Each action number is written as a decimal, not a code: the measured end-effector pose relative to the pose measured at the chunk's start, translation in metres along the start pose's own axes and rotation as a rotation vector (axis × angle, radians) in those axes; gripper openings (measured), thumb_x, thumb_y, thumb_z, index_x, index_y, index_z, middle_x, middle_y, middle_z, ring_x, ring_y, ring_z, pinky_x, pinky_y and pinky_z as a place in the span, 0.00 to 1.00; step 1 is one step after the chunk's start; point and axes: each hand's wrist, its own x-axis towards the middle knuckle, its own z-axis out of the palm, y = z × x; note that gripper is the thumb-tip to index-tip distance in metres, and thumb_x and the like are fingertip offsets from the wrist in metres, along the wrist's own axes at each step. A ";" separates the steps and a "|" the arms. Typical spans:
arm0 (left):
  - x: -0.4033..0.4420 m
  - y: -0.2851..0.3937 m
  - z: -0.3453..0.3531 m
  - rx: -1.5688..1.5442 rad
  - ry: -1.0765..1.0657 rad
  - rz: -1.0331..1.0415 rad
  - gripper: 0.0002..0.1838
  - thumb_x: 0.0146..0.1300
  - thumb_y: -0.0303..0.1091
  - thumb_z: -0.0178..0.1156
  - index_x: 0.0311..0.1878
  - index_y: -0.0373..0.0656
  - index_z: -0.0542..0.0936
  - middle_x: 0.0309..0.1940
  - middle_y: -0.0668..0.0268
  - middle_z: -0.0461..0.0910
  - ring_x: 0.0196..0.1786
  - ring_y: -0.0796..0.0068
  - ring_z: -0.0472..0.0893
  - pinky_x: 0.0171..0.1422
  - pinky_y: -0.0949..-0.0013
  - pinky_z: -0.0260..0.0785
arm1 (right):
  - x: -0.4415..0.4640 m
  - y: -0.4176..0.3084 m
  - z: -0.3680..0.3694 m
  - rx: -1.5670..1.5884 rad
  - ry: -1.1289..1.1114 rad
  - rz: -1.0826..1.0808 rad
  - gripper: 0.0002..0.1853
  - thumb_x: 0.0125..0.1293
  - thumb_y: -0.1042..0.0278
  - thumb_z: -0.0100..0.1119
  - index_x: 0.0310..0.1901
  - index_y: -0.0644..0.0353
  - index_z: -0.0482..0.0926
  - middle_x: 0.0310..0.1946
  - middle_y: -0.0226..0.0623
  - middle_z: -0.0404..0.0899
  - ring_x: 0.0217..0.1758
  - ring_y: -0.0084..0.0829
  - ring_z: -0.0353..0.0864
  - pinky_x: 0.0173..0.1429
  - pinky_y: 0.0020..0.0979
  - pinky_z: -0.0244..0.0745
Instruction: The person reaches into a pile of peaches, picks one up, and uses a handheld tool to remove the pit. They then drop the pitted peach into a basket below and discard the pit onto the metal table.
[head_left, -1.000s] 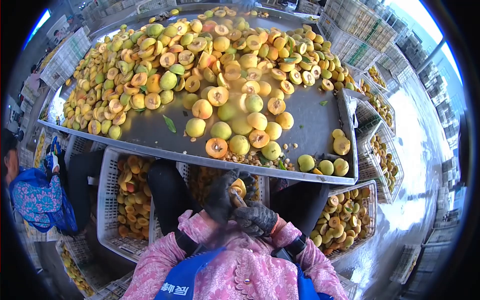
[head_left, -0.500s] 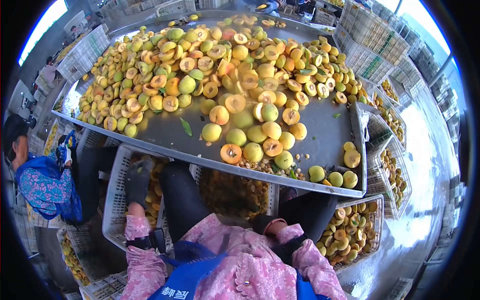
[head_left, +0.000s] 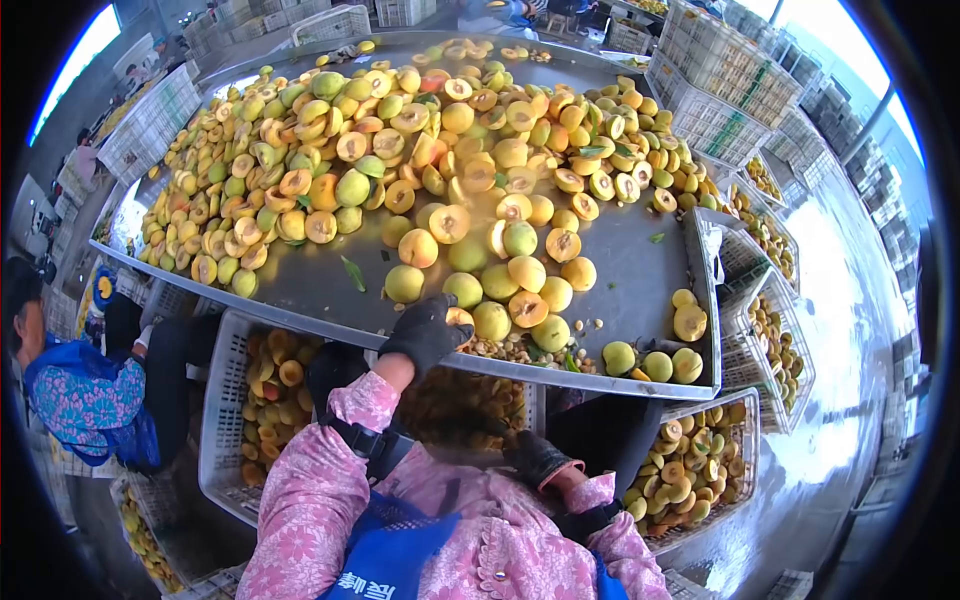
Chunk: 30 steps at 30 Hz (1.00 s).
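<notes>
My left hand (head_left: pixel 424 332), in a dark glove, reaches over the near edge of the metal table (head_left: pixel 620 250). Its fingers close round a cut orange-yellow fruit (head_left: pixel 460 318), partly covered by the glove. Whole yellow-green fruits and a cut one (head_left: pixel 528 309) lie just right of it, with pits and scraps (head_left: pixel 510 350) along the rim. My right hand (head_left: pixel 540 458), also dark-gloved, is low above my lap beside the crate between my legs, its fingers curled; what it holds is too dark to make out.
A large heap of halved fruit (head_left: pixel 330 150) covers the table's back and left. Fruit-filled crates stand at the left (head_left: pixel 222 440) and right (head_left: pixel 748 460) of my legs. A co-worker (head_left: pixel 85 390) sits at the far left. Stacked crates (head_left: pixel 720 75) rise behind at the right.
My hands were together around a fruit, then parted. My left hand went over the left crate and has since moved up to the table and closed on a cut fruit. My right hand stays low.
</notes>
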 end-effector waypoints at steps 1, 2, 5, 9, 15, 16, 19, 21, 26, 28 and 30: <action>0.000 -0.004 0.004 -0.059 0.009 0.030 0.27 0.52 0.43 0.66 0.51 0.34 0.75 0.42 0.53 0.80 0.46 0.61 0.79 0.54 0.65 0.70 | -0.003 0.005 0.006 0.042 0.009 0.067 0.12 0.61 0.68 0.51 0.43 0.64 0.75 0.37 0.48 0.75 0.38 0.45 0.74 0.42 0.38 0.71; -0.001 -0.006 0.005 -0.199 0.027 0.048 0.27 0.52 0.42 0.66 0.52 0.35 0.75 0.43 0.54 0.80 0.46 0.61 0.79 0.53 0.65 0.71 | -0.003 0.002 0.001 0.084 0.017 0.132 0.12 0.61 0.67 0.52 0.44 0.63 0.76 0.37 0.47 0.75 0.38 0.44 0.73 0.43 0.37 0.70; -0.009 -0.002 -0.004 -0.594 -0.005 0.052 0.24 0.54 0.39 0.63 0.53 0.38 0.74 0.45 0.58 0.80 0.47 0.64 0.80 0.52 0.65 0.71 | 0.000 -0.010 -0.040 0.178 -0.028 0.242 0.13 0.61 0.67 0.54 0.47 0.61 0.75 0.36 0.40 0.75 0.36 0.36 0.73 0.42 0.33 0.71; -0.033 0.013 -0.029 -1.532 -0.269 -0.176 0.21 0.59 0.34 0.57 0.54 0.37 0.73 0.49 0.57 0.77 0.50 0.67 0.77 0.53 0.63 0.71 | -0.002 -0.059 -0.122 1.307 0.301 0.618 0.15 0.62 0.67 0.58 0.50 0.60 0.74 0.33 0.27 0.73 0.34 0.21 0.71 0.39 0.25 0.70; -0.072 0.050 -0.037 -2.295 -0.375 -0.330 0.25 0.66 0.42 0.47 0.58 0.32 0.69 0.54 0.51 0.72 0.58 0.54 0.71 0.66 0.53 0.61 | -0.010 -0.051 -0.121 0.959 0.385 0.233 0.17 0.63 0.68 0.58 0.53 0.60 0.71 0.35 0.24 0.73 0.37 0.17 0.70 0.40 0.22 0.70; -0.075 0.051 -0.033 -2.308 -0.361 -0.378 0.25 0.66 0.42 0.46 0.59 0.32 0.68 0.54 0.50 0.72 0.58 0.53 0.70 0.67 0.52 0.61 | -0.009 -0.057 -0.125 1.032 0.388 0.256 0.17 0.62 0.69 0.58 0.52 0.60 0.72 0.36 0.28 0.73 0.39 0.22 0.70 0.42 0.25 0.70; -0.089 0.059 -0.018 -2.230 -0.282 -0.323 0.26 0.69 0.44 0.44 0.61 0.33 0.67 0.55 0.49 0.71 0.59 0.54 0.70 0.67 0.54 0.60 | -0.004 -0.081 -0.143 1.268 0.367 0.343 0.15 0.58 0.73 0.55 0.48 0.61 0.74 0.41 0.43 0.71 0.45 0.40 0.73 0.47 0.33 0.71; -0.094 0.053 -0.004 -2.090 -0.244 -0.266 0.26 0.70 0.46 0.42 0.61 0.33 0.67 0.55 0.49 0.71 0.59 0.57 0.70 0.67 0.57 0.61 | 0.001 -0.086 -0.149 0.970 0.314 0.251 0.15 0.59 0.74 0.53 0.49 0.62 0.74 0.42 0.47 0.70 0.47 0.44 0.73 0.48 0.34 0.71; -0.106 0.053 0.004 -1.871 -0.200 -0.176 0.26 0.72 0.47 0.39 0.60 0.34 0.67 0.54 0.53 0.73 0.55 0.65 0.74 0.62 0.63 0.67 | 0.012 -0.107 -0.177 0.484 0.275 0.188 0.12 0.64 0.67 0.56 0.44 0.65 0.71 0.36 0.49 0.76 0.37 0.37 0.78 0.40 0.34 0.71; -0.109 0.051 0.008 -1.832 -0.204 -0.109 0.25 0.73 0.46 0.38 0.59 0.34 0.68 0.52 0.55 0.74 0.53 0.68 0.75 0.61 0.66 0.67 | 0.017 -0.114 -0.179 0.593 0.317 0.231 0.11 0.63 0.68 0.56 0.43 0.66 0.70 0.34 0.52 0.75 0.35 0.41 0.77 0.40 0.35 0.71; -0.112 0.050 0.012 -1.612 -0.109 0.003 0.23 0.73 0.44 0.37 0.57 0.34 0.69 0.51 0.56 0.75 0.52 0.70 0.76 0.61 0.68 0.68 | 0.019 -0.117 -0.177 0.616 0.362 0.154 0.11 0.63 0.70 0.55 0.44 0.66 0.70 0.36 0.51 0.75 0.37 0.41 0.77 0.41 0.36 0.71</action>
